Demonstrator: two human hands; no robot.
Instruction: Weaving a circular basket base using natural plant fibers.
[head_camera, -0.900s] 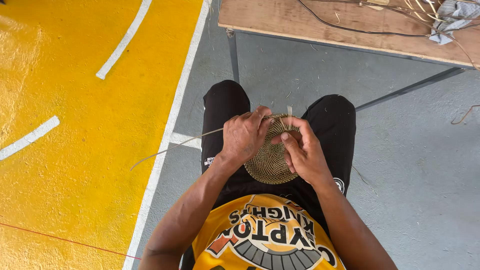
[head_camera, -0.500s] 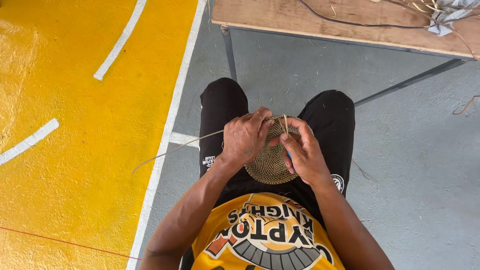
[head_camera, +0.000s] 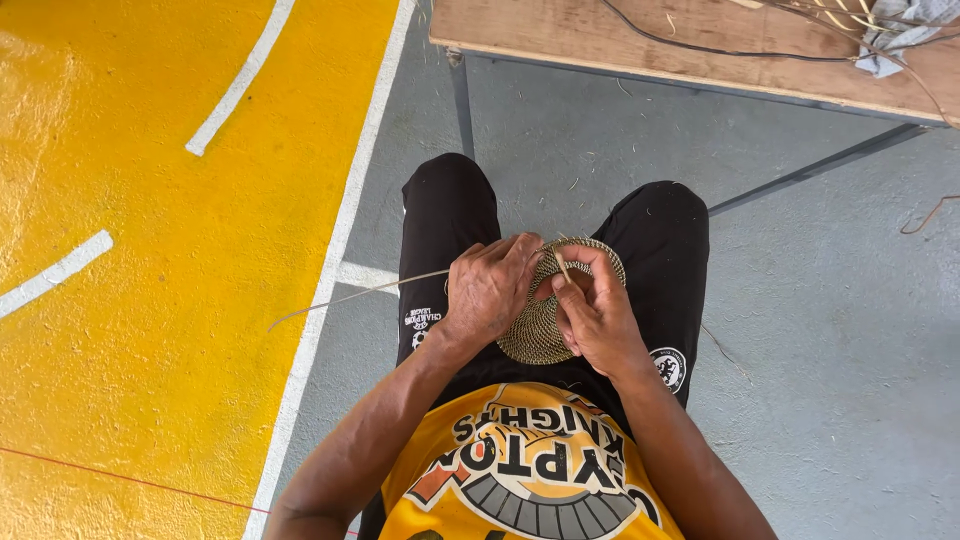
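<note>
Woven straw-coloured disc (head_camera: 545, 325), round and tightly coiled, held over the lap between two black-clad knees (head_camera: 450, 200). Left hand (head_camera: 490, 290) closed over the disc's left edge, fingers curled down across the weave, knuckles up. Right hand (head_camera: 595, 315) on the disc's right side, thumb and forefinger pinched on a short pale strand (head_camera: 562, 265) standing up near the disc's upper rim; remaining fingers folded against the weave. Both hands touching the disc and nearly meeting at its middle, most of the centre covered, only the lower arc and the upper right rim showing. Long thin fibre (head_camera: 350, 297) running out from under the left hand, away from the disc to the left, drooping toward the floor; whether clamped by that hand or merely passing beneath it, impossible to tell. Below the disc, a yellow printed shirt (head_camera: 520, 480) and both bare forearms. Left of the disc, grey concrete floor (head_camera: 830, 330) giving way to yellow painted floor (head_camera: 150, 300) edged by a white line (head_camera: 330, 260), with further white marks beyond. Above the disc, well apart, a wooden table (head_camera: 560, 30) on a grey metal leg (head_camera: 462, 105), carrying a dark cable (head_camera: 700, 48) and a bundle of pale fibres (head_camera: 850, 15) beside a grey cloth (head_camera: 895, 30) at its far right. Thin red thread (head_camera: 120, 475) across the yellow paint, low and left of the disc.
</note>
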